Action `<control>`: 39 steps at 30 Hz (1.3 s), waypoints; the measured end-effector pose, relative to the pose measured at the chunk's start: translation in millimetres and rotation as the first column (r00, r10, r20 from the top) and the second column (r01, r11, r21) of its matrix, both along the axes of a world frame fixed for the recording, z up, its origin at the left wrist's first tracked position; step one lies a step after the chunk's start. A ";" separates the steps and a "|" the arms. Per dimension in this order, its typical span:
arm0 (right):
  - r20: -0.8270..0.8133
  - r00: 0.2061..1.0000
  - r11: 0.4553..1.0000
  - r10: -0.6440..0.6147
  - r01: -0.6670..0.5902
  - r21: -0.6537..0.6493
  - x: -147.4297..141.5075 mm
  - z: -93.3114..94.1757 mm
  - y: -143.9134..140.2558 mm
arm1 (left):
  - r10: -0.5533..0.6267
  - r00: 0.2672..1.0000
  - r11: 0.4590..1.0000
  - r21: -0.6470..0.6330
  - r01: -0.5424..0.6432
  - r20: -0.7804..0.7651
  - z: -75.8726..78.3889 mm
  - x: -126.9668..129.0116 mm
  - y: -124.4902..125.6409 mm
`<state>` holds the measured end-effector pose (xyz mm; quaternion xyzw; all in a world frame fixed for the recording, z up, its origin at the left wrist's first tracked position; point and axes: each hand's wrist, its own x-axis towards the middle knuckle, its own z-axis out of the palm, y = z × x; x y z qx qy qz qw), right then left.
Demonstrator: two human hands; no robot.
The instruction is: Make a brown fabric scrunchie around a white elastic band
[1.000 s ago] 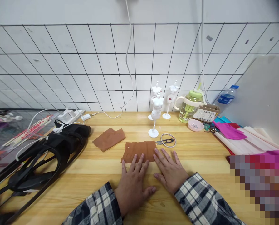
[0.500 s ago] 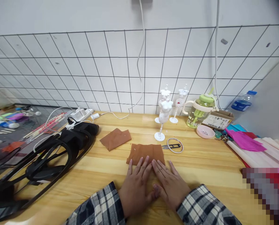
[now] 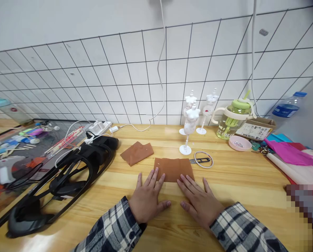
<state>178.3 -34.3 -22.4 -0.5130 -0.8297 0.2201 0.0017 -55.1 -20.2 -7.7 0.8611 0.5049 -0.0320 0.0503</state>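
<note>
My left hand (image 3: 147, 197) and my right hand (image 3: 198, 199) lie flat on the wooden table (image 3: 237, 182), fingers spread, palms down. Their fingertips touch the near edge of a folded brown cloth (image 3: 173, 168). A second brown cloth piece (image 3: 137, 152) lies further back to the left. Small thread snips inside a white ring (image 3: 203, 160) sit just right of the folded cloth. Three small white dress-form figures (image 3: 190, 122) stand behind it. Both sleeves are plaid.
A black strap headset (image 3: 67, 175) with cables fills the left. A power strip (image 3: 100, 126) lies by the tiled wall. At the right stand a green-lidded cup (image 3: 231, 119), a pink dish (image 3: 240, 143), a water bottle (image 3: 287, 106) and stacked coloured fabric (image 3: 293, 154).
My hands, close together half a second ago, have moved apart and slid back toward the cloth's near edge. The view has swung left, showing more of the cluttered left side.
</note>
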 end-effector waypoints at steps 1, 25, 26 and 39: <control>0.000 1.000 1.000 0.001 -0.001 -0.001 -0.5 -0.7 0.0 | 0.006 1.000 1.000 -0.016 -0.006 -0.008 0.6 0.1 0.3; -0.286 0.957 0.874 -0.045 0.177 0.453 5.0 5.9 48.8 | 0.085 0.927 0.994 0.035 -0.105 0.366 5.3 -2.4 30.7; -0.254 0.966 0.871 -0.046 0.163 0.464 -0.6 8.1 51.7 | 0.091 0.923 0.994 0.021 -0.107 0.374 4.6 -1.1 30.8; -0.231 0.967 0.962 0.103 -0.038 0.269 14.3 8.4 48.3 | -0.124 0.932 0.987 0.140 0.081 0.339 17.3 0.2 30.5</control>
